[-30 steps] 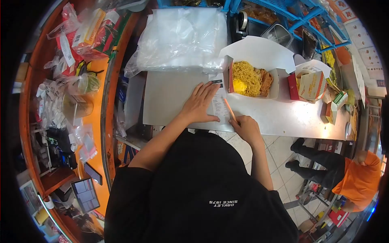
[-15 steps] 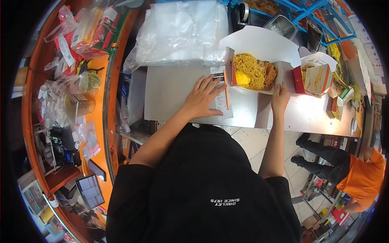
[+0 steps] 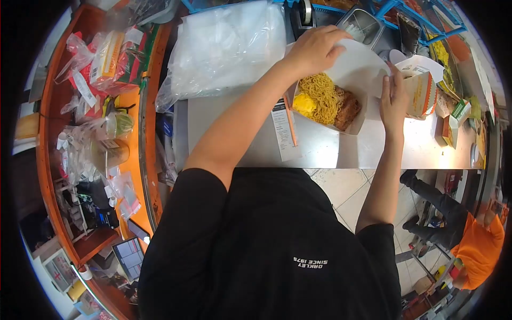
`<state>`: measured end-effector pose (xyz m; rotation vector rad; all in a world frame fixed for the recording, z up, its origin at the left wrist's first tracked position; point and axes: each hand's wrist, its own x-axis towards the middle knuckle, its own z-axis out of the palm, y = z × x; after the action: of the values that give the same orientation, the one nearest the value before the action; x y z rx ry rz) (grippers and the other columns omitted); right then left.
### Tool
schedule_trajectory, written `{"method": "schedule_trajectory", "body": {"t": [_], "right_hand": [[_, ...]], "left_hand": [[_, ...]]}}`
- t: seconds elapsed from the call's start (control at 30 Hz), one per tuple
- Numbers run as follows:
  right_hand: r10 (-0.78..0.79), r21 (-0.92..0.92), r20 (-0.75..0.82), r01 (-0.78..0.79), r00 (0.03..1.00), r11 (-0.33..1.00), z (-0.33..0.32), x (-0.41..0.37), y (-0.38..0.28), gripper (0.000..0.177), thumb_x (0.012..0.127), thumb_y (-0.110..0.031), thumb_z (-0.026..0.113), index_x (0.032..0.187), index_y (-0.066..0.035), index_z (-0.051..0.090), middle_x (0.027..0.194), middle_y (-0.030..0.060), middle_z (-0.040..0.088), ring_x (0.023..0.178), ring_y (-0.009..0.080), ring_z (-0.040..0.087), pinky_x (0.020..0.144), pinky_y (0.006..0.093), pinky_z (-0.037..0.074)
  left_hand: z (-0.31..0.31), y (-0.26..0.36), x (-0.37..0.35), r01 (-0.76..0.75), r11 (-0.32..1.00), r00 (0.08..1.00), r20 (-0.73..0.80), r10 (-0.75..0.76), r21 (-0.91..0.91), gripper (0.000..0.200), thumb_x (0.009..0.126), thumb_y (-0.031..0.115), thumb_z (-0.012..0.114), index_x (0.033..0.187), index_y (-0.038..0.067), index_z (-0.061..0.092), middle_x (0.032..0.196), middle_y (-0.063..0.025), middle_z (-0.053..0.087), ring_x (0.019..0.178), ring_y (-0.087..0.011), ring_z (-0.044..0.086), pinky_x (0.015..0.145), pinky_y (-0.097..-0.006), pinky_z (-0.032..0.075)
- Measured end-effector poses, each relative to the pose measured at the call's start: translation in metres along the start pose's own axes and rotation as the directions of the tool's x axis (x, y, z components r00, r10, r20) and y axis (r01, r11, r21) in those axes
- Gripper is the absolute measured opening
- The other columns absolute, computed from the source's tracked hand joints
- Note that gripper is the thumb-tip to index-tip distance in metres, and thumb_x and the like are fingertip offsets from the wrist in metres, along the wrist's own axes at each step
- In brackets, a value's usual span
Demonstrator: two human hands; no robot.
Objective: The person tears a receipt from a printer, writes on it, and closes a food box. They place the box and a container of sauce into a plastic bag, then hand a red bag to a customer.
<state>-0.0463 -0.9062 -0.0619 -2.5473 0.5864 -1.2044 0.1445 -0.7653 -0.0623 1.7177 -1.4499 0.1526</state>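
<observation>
An open takeaway box (image 3: 361, 118) on the metal counter holds yellow noodles (image 3: 320, 98), a yellow egg-like piece (image 3: 304, 104) and a browned piece of meat (image 3: 348, 110). My left hand (image 3: 318, 49) holds the far edge of the raised white lid (image 3: 358, 66), with its fingers curled over it. My right hand (image 3: 393, 97) grips the lid's right side, thumb towards the inside. Left of the box lie a printed slip (image 3: 284, 133) and an orange pencil (image 3: 291, 126).
Clear plastic bags (image 3: 226, 48) lie at the back left. Closed food boxes (image 3: 421, 95) stand right of my right hand. A metal container (image 3: 362, 28) is behind the lid. Bagged goods fill the left shelf. Another person in orange (image 3: 480, 248) is at lower right.
My left hand has left the slip and moved up and right to the lid. My right hand has shifted from the box's side to the lid's right side. The lid leans further over the box.
</observation>
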Motion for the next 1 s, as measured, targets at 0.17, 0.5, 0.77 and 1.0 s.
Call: {"method": "schedule_trajectory", "body": {"t": [0.17, 0.5, 0.77, 1.0], "right_hand": [[0.172, 0.246, 0.194, -0.218, 0.966, 0.945, 0.002, 0.001, 0.006, 0.024, 0.092, -0.008, 0.053, 0.115, -0.006, 0.061, 0.08, 0.0102, 0.063, 0.071, 0.0138, 0.055, 0.072, 0.0272, 0.046], [0.13, 0.623, 0.299, -0.297, 0.945, 0.724, 0.0, -0.001, 0.028, 0.017, 0.087, -0.006, 0.064, 0.102, 0.002, 0.068, 0.099, 0.0073, 0.067, 0.09, 0.0092, 0.057, 0.083, 0.0221, 0.043], [0.105, 0.465, 0.616, -0.468, 0.781, 0.751, -0.028, 0.002, 0.01, 0.047, 0.101, -0.034, 0.037, 0.117, 0.003, 0.061, 0.116, 0.0148, 0.063, 0.108, 0.0245, 0.057, 0.102, 0.0345, 0.036], [-0.057, 0.442, 0.689, -0.357, 0.722, 0.823, -0.044, -0.001, -0.002, 0.037, 0.096, -0.025, 0.049, 0.118, 0.004, 0.059, 0.115, 0.0192, 0.063, 0.104, 0.029, 0.061, 0.092, 0.0351, 0.044]], "left_hand": [[-0.002, -0.018, 0.006, 0.102, 0.969, 0.995, 0.009, -0.103, -0.224, 0.022, 0.085, 0.003, 0.057, 0.106, 0.005, 0.062, 0.097, -0.0085, 0.065, 0.09, -0.0217, 0.063, 0.08, -0.0299, 0.05], [-0.019, -0.025, -0.015, 0.056, 0.913, 0.996, 0.089, -0.022, -0.403, 0.004, 0.081, 0.0, 0.065, 0.082, 0.003, 0.067, 0.096, -0.0069, 0.069, 0.091, -0.0142, 0.064, 0.082, -0.0274, 0.05], [-0.044, -0.02, -0.003, 0.425, 0.772, 0.853, 0.496, -0.165, -0.473, 0.012, 0.085, 0.014, 0.067, 0.092, 0.004, 0.067, 0.102, -0.0082, 0.067, 0.095, -0.0128, 0.061, 0.086, -0.0308, 0.048], [-0.058, 0.001, -0.004, 0.405, 0.89, 0.729, 0.662, -0.174, -0.212, 0.024, 0.085, 0.014, 0.066, 0.106, 0.002, 0.067, 0.102, -0.0092, 0.069, 0.097, -0.0174, 0.064, 0.086, -0.0309, 0.049]]}}
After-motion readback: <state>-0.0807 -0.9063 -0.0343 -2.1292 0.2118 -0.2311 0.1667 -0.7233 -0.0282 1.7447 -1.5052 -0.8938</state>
